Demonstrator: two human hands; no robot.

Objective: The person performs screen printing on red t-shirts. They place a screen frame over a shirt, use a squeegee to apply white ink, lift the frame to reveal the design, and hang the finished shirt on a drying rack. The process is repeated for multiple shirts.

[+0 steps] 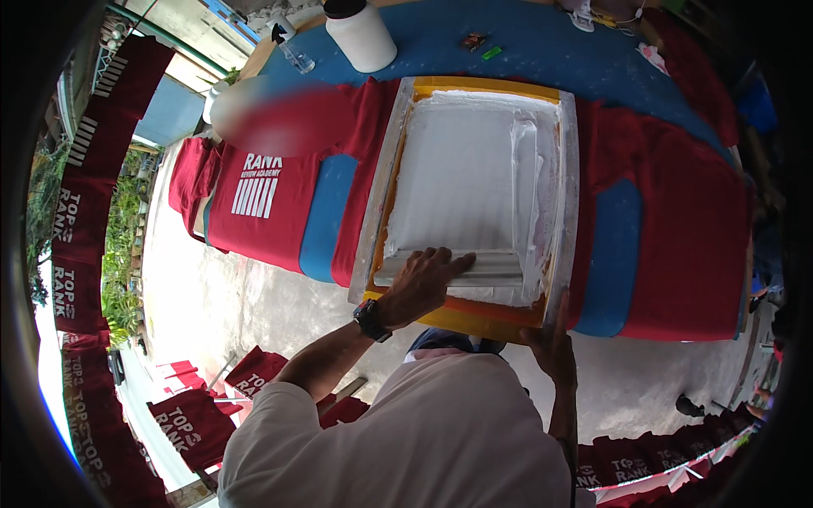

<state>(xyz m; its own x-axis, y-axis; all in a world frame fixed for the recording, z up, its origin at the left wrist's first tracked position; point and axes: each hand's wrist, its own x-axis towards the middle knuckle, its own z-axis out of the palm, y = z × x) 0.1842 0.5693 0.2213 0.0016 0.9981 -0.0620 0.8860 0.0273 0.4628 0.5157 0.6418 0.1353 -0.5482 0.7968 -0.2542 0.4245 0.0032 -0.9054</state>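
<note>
My left hand (pixel 428 279), a dark watch on its wrist, is closed over the grey squeegee (pixel 495 271), which lies across the near part of a screen-printing frame (pixel 569 195). White ink (pixel 457 161) coats the mesh, with a thick ridge of it along the right side. At the near right corner, my right hand (pixel 552 343) grips the frame's edge; some of its fingers are hidden. Under the frame lies a dark red shirt (pixel 360 203), its cloth showing at the left side.
A printed red shirt (pixel 258 190) lies to the left and a plain one (pixel 690 229) to the right on the blue table (pixel 432 42). A white jar (pixel 362 38) and a spray bottle (pixel 292 52) stand at the back. Printed red cloths (pixel 80 212) hang at far left.
</note>
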